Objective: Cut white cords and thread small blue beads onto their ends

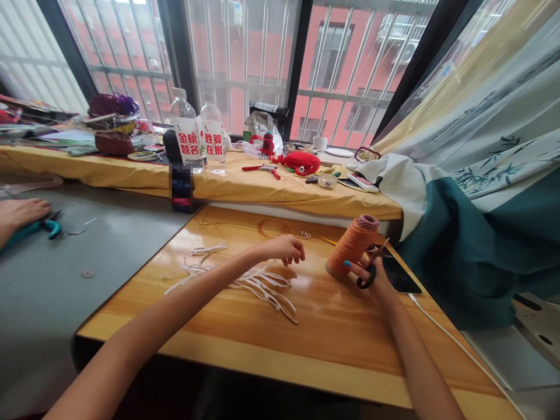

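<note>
My left hand point(286, 249) hovers above the wooden table with its fingers pinched together. A faint thin line runs from near its fingertips toward the cone of orange thread point(352, 248), so it seems to grip the thread end. My right hand point(371, 280) has scissors point(366, 276) hooked on its fingers, dark handle loops low and blades pointing up. Its fingers also rest against the cone, which stands tilted on the table. Beneath my left forearm lies a bundle of white cords point(266, 286), partly hidden by the arm, with a smaller white bunch point(209, 251) behind.
A phone point(400, 274) with a white cable lies right of the cone. Coiled orange wire point(272, 227) sits at the table's back. Two bottles point(188, 131), red-handled pliers point(261, 169) and a red pouch point(301, 162) occupy the ledge. At left, another person's hand point(24, 213) is by teal-handled pliers point(52, 227).
</note>
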Tool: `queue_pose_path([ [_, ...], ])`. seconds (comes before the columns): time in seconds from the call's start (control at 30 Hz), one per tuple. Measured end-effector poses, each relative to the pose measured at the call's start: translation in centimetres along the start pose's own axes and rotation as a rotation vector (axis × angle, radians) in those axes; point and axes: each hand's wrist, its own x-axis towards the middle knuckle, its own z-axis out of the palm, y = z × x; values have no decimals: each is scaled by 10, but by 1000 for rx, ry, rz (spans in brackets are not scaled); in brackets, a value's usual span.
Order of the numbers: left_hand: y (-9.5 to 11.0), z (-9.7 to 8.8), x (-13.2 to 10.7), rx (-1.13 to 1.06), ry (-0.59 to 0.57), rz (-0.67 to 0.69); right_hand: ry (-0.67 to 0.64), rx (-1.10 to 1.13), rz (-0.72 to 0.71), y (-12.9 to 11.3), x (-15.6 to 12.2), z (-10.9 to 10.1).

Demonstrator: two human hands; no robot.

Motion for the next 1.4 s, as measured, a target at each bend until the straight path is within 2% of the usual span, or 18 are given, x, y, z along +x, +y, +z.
queue_pose_path([
  [0.13, 0, -16, -16, 32, -52, 33, 73, -232, 11, 1, -1, 11],
  [0.2, 0, -26, -28, 105, -82, 83, 7, -290, 79, 0, 1, 2],
  [0.27, 0, -38, -42, 169, -75, 161, -90, -282, 168, -2, 4, -15],
  [0.3, 0, -43, -48, 180, -51, 200, -63, -306, 175, -5, 5, -26],
  [0.37, -1, -53, -60, 161, 30, 253, 100, -370, 165, -12, 2, -45],
  [0.4, -2, -58, -66, 148, 75, 265, 168, -402, 215, -16, -1, -52],
  [0.43, -2, -62, -71, 135, 113, 270, 245, -405, 240, -21, -6, -57],
  [0.5, -4, -70, -82, 115, 163, 272, 326, -312, 157, -29, -20, -58],
  [0.57, -8, -77, -95, 101, 184, 261, 244, -207, 85, -34, -35, -50],
  [0.63, -13, -85, -107, 91, 208, 220, 131, -188, 137, -33, -47, -35],
  [0.73, -24, -96, -121, 95, 250, 148, -298, -139, 435, -23, -53, -11],
  [0.8, -33, -101, -127, 110, 265, 113, -476, -136, 554, -16, -49, 4],
  [0.83, -36, -104, -129, 120, 270, 97, -523, -154, 575, -14, -45, 12],
  [0.9, -43, -107, -132, 137, 268, 67, -542, -251, 602, -15, -36, 25],
  [1.03, -54, -109, -136, 142, 267, 40, -438, -450, 631, -29, -21, 46],
  [1.23, -63, -110, -143, 152, 301, -13, -403, -395, 703, -45, -9, 56],
  [1.4, -67, -112, -145, 164, 280, -18, -379, -440, 746, -45, 1, 62],
])
